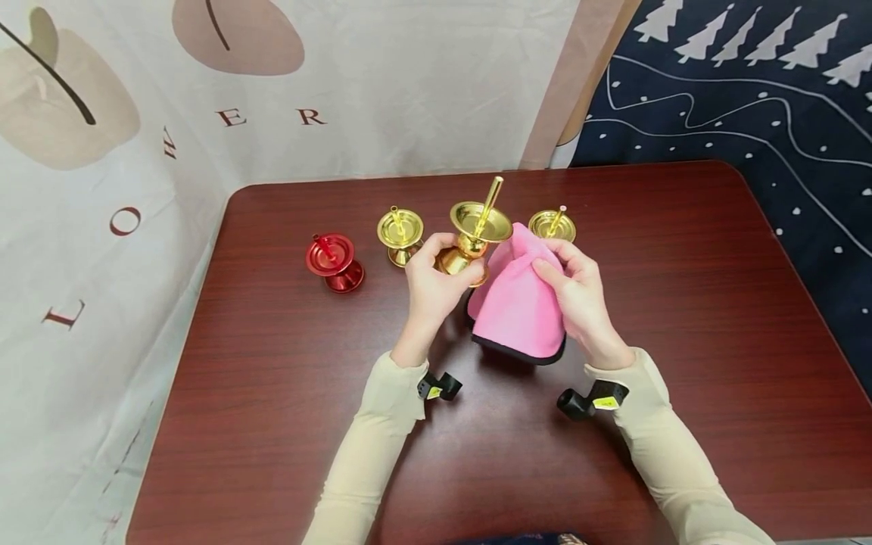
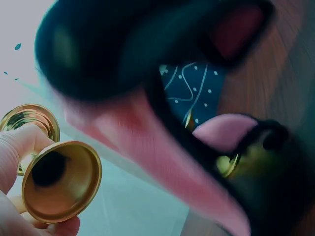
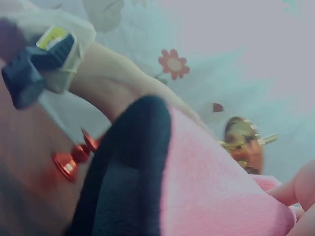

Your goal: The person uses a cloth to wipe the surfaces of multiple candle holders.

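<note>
pink cloth (image 1: 519, 306) partly hides the rightmost gold candleholder (image 1: 552, 225).

A red-brown, wood-grained bench (image 1: 272, 409) with rounded far corners filled the middle and bottom of the head view. On it, a red candle holder (image 1: 335, 263) stood left of centre, a gold candle holder (image 1: 400, 235) nearer centre, and a second gold candle holder (image 1: 543, 227), partly hidden, right of centre.

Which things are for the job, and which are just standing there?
Seem part of the job:
held gold stand, in the left hand
pink cloth, in the right hand

Seem just standing on the table:
red stand
second gold stand
third gold stand
</note>
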### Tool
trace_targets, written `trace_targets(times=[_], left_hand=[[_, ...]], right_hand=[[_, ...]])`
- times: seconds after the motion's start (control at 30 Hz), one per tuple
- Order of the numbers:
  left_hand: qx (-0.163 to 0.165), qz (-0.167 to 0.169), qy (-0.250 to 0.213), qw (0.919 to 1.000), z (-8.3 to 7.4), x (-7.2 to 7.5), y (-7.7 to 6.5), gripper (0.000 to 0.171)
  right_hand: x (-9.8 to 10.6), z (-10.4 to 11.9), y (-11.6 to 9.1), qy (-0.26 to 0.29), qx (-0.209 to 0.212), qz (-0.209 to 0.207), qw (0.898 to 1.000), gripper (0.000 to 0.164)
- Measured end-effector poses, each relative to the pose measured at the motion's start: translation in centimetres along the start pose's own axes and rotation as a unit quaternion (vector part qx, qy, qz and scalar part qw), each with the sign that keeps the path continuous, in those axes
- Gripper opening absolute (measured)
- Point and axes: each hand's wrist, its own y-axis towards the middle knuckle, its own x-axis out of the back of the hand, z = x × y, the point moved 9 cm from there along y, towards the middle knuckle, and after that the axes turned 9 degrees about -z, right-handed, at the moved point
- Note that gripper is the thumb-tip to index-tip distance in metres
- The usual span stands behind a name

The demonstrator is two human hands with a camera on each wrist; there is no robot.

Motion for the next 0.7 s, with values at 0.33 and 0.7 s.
trace_targets(times=[0.33, 0.7], left_hand=[[0.062, 0.051, 0.018, 0.9966, 0.0, -1.2, -0.5, 0.029], [0.014, 0.137, 0.032, 0.99, -1.3, -2.0, -0.9, 0.045]], right_hand=[[-2.2, -1.6, -0.2, 0.101, -0.049, 0.014, 0.994, 0.037], [-1.9, -2.6, -0.2, 0.132, -0.126, -0.016, 0.983, 0.025]])
